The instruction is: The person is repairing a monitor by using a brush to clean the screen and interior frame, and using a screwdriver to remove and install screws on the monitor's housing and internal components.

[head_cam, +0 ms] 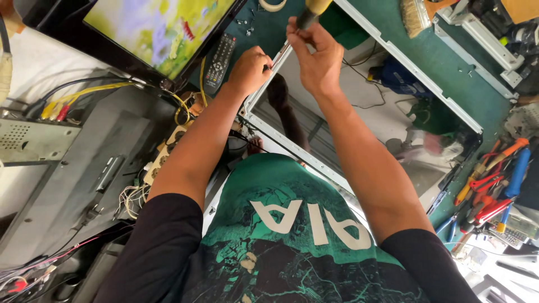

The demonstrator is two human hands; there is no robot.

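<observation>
Two bare hands are seen at the far corner of one glossy panel [359,112], which is framed in white metal and laid flat on the green bench. The left hand [250,70] is curled with fingertips pressed on the frame corner, and the right hand [317,56] is closed around one screwdriver [309,14], whose yellow handle is cut off by the top edge. Farther off, one remote control [219,60] is lain beside one lit screen [160,28], only partly in view.

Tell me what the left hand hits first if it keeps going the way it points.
Probably the screwdriver in the right hand: the left hand rests on the panel frame with knuckles aimed along it toward the shaft. Depth is unclear.
</observation>
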